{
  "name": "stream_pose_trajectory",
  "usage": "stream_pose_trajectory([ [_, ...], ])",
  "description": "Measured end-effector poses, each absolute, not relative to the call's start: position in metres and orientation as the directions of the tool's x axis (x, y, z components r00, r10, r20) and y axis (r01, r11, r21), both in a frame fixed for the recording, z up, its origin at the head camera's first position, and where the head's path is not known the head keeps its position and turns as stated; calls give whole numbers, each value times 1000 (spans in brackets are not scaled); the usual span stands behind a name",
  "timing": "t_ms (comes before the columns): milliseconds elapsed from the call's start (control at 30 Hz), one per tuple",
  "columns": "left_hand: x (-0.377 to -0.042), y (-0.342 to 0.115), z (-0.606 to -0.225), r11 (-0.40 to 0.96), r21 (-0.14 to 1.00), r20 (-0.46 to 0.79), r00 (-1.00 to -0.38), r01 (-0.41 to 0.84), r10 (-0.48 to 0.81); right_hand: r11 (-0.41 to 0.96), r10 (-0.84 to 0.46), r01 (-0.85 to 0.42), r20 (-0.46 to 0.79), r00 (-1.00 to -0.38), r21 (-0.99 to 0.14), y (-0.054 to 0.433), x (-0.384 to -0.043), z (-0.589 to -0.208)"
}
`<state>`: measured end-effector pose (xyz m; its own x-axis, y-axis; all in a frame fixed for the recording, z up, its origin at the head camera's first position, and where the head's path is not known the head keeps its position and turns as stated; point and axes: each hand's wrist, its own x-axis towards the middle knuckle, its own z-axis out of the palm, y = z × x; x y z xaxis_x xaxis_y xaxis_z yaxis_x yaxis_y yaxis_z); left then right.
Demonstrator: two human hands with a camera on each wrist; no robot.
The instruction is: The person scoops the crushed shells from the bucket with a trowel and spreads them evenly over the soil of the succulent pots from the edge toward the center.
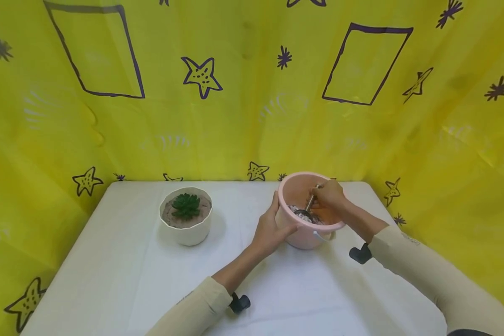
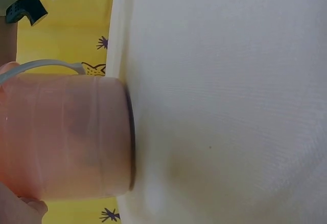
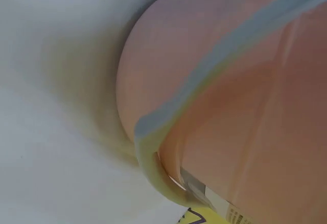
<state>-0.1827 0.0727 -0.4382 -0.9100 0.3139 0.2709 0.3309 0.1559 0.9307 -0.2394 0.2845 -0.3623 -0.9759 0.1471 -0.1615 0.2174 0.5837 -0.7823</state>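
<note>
A pink bucket [image 1: 303,239] stands at the back right of the table in the head view. My left hand [image 1: 269,231] holds it from the left, with fingers along the outer wall and thumb near the front rim. Inside, my right hand [image 1: 331,193] grips the handle of a metal scoop [image 1: 311,201]. The scoop's round head lies low in the bucket among small whitish pebbles [image 1: 295,209]. Both wrist views show mostly the bucket's outer wall [image 2: 66,132], and the pale handle [image 3: 204,73] hangs across it in the right wrist view. Neither wrist view shows the scoop.
On the left of the white-covered table [image 1: 122,261] stands a cream pot [image 1: 193,234] with a green succulent [image 1: 186,206] in brownish-grey soil. A yellow curtain [image 1: 235,126] with drawn stars and frames surrounds the table at the back and sides.
</note>
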Motion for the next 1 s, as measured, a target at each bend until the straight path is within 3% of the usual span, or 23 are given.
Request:
stream_pose_trajectory([
  [133, -182, 72, -439, 155, 927, 281, -906, 341, 317, 488, 117, 272, -247, -962, -829, 282, -241, -363],
  [533, -182, 75, -440, 150, 938, 251, -912, 311, 323, 397, 84, 388, -388, -918, -832, 284, -247, -367],
  [1000, -185, 74, -440, 176, 924, 276, -908, 341, 314, 313, 37, 408, -418, -908, -858, 284, -252, -363],
])
